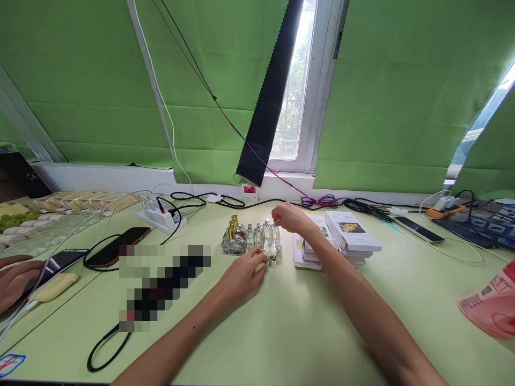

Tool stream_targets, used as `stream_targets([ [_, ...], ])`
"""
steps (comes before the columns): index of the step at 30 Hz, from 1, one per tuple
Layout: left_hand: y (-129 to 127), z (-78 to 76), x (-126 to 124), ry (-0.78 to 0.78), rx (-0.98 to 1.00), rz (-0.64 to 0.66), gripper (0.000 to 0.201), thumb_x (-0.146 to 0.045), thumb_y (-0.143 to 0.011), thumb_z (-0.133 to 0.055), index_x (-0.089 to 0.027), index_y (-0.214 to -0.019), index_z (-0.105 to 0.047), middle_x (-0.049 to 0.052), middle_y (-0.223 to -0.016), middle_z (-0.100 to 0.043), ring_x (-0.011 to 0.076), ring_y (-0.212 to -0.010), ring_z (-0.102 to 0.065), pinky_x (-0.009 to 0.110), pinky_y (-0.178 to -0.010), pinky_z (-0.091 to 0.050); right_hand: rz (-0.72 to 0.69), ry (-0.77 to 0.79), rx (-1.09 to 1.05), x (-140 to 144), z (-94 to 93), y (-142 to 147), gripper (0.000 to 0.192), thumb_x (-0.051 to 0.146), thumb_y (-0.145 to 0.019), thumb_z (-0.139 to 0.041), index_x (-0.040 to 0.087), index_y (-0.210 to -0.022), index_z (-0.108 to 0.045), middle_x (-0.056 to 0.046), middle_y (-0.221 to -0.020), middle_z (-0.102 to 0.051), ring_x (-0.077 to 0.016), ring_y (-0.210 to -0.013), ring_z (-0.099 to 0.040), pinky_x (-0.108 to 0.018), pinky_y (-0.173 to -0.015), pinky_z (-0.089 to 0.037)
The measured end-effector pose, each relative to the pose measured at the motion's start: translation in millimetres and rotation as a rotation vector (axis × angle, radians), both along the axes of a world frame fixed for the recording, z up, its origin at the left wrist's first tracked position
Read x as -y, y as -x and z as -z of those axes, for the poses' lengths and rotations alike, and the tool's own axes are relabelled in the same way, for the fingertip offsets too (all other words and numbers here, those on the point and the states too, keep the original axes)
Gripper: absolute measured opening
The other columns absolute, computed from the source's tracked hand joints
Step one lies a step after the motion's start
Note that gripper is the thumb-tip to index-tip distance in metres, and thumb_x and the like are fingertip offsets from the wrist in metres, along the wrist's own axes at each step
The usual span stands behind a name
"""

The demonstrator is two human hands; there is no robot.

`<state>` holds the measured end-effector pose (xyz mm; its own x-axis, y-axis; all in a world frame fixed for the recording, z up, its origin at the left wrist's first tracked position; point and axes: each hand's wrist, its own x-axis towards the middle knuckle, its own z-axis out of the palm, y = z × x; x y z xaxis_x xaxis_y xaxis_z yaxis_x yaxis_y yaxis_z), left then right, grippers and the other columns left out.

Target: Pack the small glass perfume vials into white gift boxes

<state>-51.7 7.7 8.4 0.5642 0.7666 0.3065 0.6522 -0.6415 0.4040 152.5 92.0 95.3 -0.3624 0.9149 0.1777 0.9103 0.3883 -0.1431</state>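
Centrally, clear bottles (258, 236), beside right grip (293, 219)

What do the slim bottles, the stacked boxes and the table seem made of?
Slim bottles: probably clear, glossy glass, being see-through with bright highlights. Stacked boxes: likely white printed card, smooth-faced, with crisp edges. Table: perhaps pale green laminate; its soft sheen doesn't settle it.
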Motion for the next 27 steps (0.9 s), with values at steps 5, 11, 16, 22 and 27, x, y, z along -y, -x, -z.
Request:
stream_targets([
  [5,0.6,-0.6,1.1,0.004,0.000,-0.007,0.015,-0.023,-0.096,-0.046,-0.022,-0.095,-0.061,0.004,-0.106,-0.060,0.0135,-0.069,-0.057,0.028,-0.066,-0.044,0.004,0.004,-0.003,0.3,1.0,1.6,0.009,0.012,-0.085,-0.070,0.017,-0.088,-0.076,-0.007,-0.089,-0.072,-0.0147,-0.077,-0.062,-0.025,-0.059,-0.031],
  [11,0.2,-2.1,1.9,0.015,0.001,-0.004,0.015,-0.024,-0.096,-0.046,-0.022,-0.093,-0.061,0.004,-0.107,-0.060,0.0138,-0.068,-0.057,0.028,-0.064,-0.043,-0.001,-0.004,-0.028,-3.0,5.0,0.5,0.007,0.011,-0.085,-0.071,0.017,-0.086,-0.075,-0.005,-0.084,-0.071,-0.0134,-0.073,-0.059,-0.024,-0.059,-0.030],
  [16,0.0,-1.4,1.8,0.013,0.015,-0.004,0.015,-0.023,-0.096,-0.046,-0.021,-0.092,-0.061,0.005,-0.106,-0.060,0.0131,-0.065,-0.055,0.029,-0.063,-0.042,-0.018,-0.012,-0.055,-6.3,7.4,-0.6,0.007,0.010,-0.083,-0.072,0.016,-0.080,-0.073,-0.003,-0.079,-0.068,-0.0117,-0.069,-0.055,-0.023,-0.059,-0.029],
  [22,-0.3,-1.0,1.6,0.013,0.008,-0.002,0.016,-0.024,-0.096,-0.045,-0.021,-0.092,-0.061,0.005,-0.107,-0.060,0.0138,-0.067,-0.056,0.029,-0.065,-0.044,-0.042,-0.007,-0.074,-7.8,8.8,-0.8,0.015,0.007,-0.081,-0.071,0.015,-0.069,-0.068,0.000,-0.070,-0.062,-0.0104,-0.065,-0.049,-0.023,-0.059,-0.028],
  [27,-0.3,-2.1,1.6,0.007,0.000,-0.002,0.017,-0.025,-0.096,-0.046,-0.022,-0.093,-0.062,0.005,-0.106,-0.060,0.0134,-0.065,-0.055,0.028,-0.063,-0.043,-0.048,0.004,-0.072,-6.0,7.8,1.1,0.018,0.002,-0.080,-0.067,0.014,-0.067,-0.067,-0.003,-0.072,-0.063,-0.0106,-0.067,-0.053,-0.022,-0.059,-0.028],
])
